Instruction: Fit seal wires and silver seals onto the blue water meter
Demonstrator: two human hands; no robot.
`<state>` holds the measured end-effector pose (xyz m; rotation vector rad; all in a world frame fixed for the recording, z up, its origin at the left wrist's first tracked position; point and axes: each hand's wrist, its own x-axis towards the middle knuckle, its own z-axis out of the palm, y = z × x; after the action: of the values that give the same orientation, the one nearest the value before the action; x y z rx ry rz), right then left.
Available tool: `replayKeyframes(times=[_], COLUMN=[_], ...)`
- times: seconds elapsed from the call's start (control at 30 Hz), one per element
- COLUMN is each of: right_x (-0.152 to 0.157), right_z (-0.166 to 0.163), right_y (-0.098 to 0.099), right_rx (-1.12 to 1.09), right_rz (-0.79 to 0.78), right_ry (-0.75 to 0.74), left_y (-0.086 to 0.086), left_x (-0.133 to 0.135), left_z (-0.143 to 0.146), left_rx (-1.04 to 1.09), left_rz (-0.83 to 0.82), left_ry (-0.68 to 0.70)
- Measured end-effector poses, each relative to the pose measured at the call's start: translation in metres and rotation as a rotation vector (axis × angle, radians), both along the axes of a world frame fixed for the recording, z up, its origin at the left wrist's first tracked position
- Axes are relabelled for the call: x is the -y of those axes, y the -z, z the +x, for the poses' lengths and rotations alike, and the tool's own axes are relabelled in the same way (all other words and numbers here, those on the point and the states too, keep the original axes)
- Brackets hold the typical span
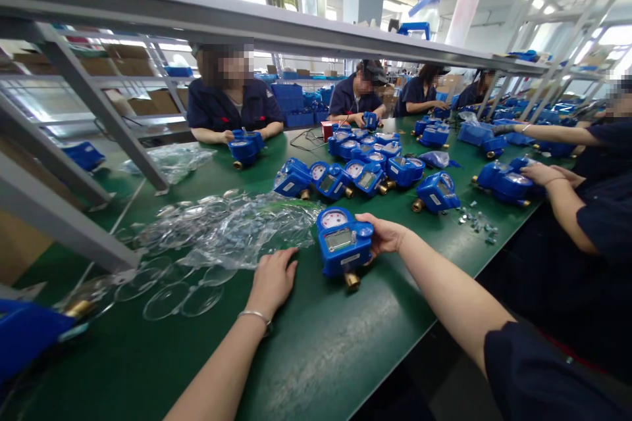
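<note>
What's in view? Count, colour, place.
blue plastic meter with brass fitting: one, blue, near table edge, between the hands
other blue meters: over a dozen, blue, mid and far table
crumpled clear plastic bags: a heap, transparent, left of the near meter
clear round discs: several, transparent, table left
small loose parts: a scatter, pale, table right
green table: one, green, underneath
grey metal shelf frame: one, grey, left and overhead
co-workers: at least five, dark blue uniforms, around the table
left hand: one, silver bracelet, on the table at the bags' edge
right hand: one, gripping the near meter's right side
</note>
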<state>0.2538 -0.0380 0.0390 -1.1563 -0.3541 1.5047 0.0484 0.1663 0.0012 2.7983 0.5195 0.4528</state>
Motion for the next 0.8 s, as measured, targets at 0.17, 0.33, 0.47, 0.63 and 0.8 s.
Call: replayKeyframes(times=[0.17,0.33,0.47,0.63,0.8], right_x=[0.008,0.018,0.036,0.063,0.051], right_z=[-0.006,-0.022,-0.039,-0.114,-0.201], right_y=[-0.002,-0.005,-0.005,0.012,0.025], right_rx=[0.151,0.395,0.619,0.667,-0.038], right_rz=[0.017,0.067,0.085,0.058,0.212], right_ry=[0.093,0.33,0.592,0.88,0.41], left_y=[0.002,0.001,-0.013,-0.041,-0.035], left_x=[-0.001,-0.003,0.001,0.042,0.114], left_z=[0.001,0.014,0.013,-0.049,-0.112], left_rx=[0.031,0.023,0.026,0.136,0.303], left_rz=[0.001,-0.042,-0.119,-0.248,-0.35], left_ry=[-0.068,-0.104,-0.15,-0.224,0.221])
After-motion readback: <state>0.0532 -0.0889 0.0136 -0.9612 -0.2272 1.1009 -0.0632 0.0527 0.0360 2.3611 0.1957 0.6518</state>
